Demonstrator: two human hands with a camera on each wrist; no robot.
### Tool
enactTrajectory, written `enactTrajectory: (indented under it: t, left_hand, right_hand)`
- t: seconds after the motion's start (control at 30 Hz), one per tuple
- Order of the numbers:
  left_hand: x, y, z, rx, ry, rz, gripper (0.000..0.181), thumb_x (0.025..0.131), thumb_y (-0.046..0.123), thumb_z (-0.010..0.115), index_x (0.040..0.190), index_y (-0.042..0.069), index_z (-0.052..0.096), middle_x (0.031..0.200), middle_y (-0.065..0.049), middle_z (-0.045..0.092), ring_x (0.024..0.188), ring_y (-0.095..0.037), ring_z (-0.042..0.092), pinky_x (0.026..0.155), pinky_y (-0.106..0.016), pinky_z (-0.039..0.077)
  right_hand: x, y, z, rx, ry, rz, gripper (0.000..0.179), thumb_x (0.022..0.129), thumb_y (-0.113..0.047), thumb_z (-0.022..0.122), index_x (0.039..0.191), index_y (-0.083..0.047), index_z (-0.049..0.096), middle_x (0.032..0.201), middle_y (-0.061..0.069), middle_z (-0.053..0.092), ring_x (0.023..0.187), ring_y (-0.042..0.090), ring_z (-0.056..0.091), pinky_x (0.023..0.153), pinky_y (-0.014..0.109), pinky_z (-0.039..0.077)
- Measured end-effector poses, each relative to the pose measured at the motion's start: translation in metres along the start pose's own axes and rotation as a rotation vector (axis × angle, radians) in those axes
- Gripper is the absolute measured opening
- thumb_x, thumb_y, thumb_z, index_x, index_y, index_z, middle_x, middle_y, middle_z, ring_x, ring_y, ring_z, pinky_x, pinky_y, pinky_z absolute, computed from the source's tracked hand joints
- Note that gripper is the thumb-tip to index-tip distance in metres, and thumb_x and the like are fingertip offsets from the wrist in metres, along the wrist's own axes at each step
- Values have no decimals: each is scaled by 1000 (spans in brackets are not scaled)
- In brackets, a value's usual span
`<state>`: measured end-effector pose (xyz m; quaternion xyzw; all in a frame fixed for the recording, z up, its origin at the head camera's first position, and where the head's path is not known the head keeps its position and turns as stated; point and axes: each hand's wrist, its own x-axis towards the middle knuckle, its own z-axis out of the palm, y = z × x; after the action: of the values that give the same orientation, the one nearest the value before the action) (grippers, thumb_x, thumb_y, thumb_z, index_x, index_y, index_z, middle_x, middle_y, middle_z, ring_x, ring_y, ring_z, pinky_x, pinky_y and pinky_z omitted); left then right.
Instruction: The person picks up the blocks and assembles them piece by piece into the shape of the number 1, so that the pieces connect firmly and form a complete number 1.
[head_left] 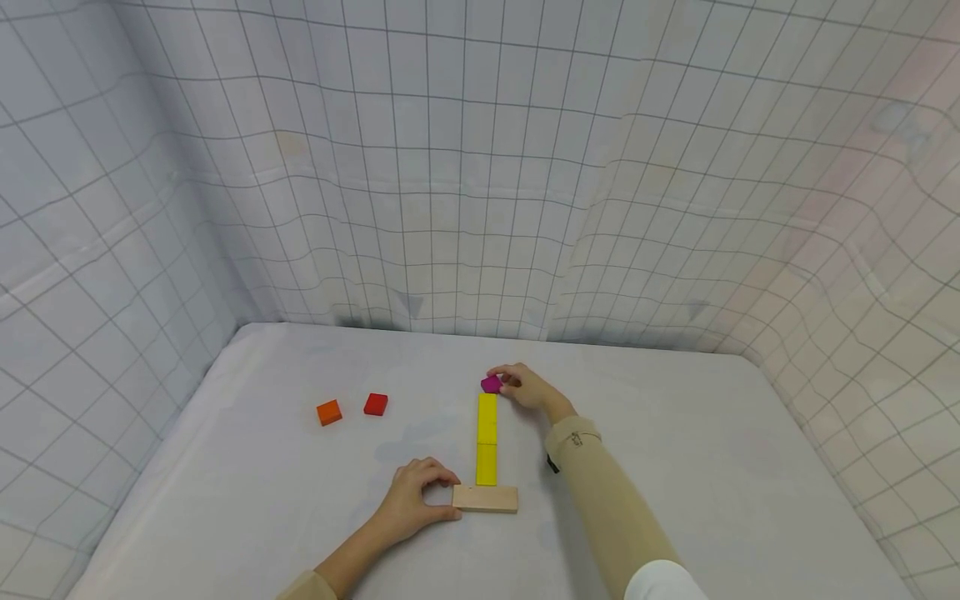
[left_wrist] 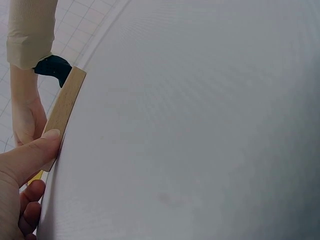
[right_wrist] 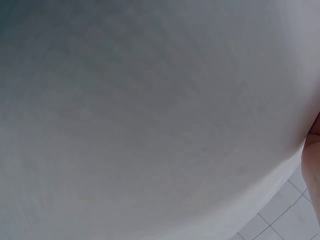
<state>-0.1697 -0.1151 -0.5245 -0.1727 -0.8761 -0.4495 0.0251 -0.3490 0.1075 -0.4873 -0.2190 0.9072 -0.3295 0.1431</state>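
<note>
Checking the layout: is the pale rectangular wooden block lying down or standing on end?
Lying down: in the head view, the pale wooden block stretches lengthwise along the white tabletop.

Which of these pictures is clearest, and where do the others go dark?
Head view: clearest, the wooden block and yellow blocks distinct; left wrist: darkens toward the right, the tabletop looking bowed; right wrist: darkest at upper left, little detail.
</note>
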Motion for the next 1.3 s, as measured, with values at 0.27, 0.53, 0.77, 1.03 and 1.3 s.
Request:
enactTrajectory:
  t: [0.27,0.53,0.77,1.03,1.3]
  left_hand:
    - [0,0,0,10,-9,-12,34,62,35,82,90,25,66,83,17,53,82,-5,44,75,-33,29]
    - [0,-1,0,12,-3,-9,34,62,35,82,90,25,67,83,17,53,81,-5,44,75,-32,30]
    - [0,-2,1,13,-4,-7,34,62,37,81,91,26,66,83,18,53,81,-4,43,75,-32,30]
    - [0,-1,1,6,0,-10,34,62,36,82,90,27,66,83,18,53,81,-4,43,76,-32,29]
    - [0,-1,1,7,1,-7,34,62,36,82,91,26,66,83,18,53,80,-4,43,75,-32,29]
  right_hand:
    - [0,7,0,43,31,-57,34,90,-7,55,124,-8,51,105,10,52,92,21,46,87,36,39]
    - [1,7,0,91,70,-61,31,86,-6,62,116,-4,56,97,8,54,86,20,48,84,33,40]
    - [0,2,1,70,90,-12,27,87,-8,61,114,-6,58,96,7,54,86,20,48,84,34,40]
    - [0,-2,1,67,102,5,26,87,-9,61,113,-7,59,95,6,53,85,19,47,83,33,39]
    - [1,-2,1,55,92,13,26,88,-9,60,113,-8,59,96,6,53,85,19,47,83,34,39]
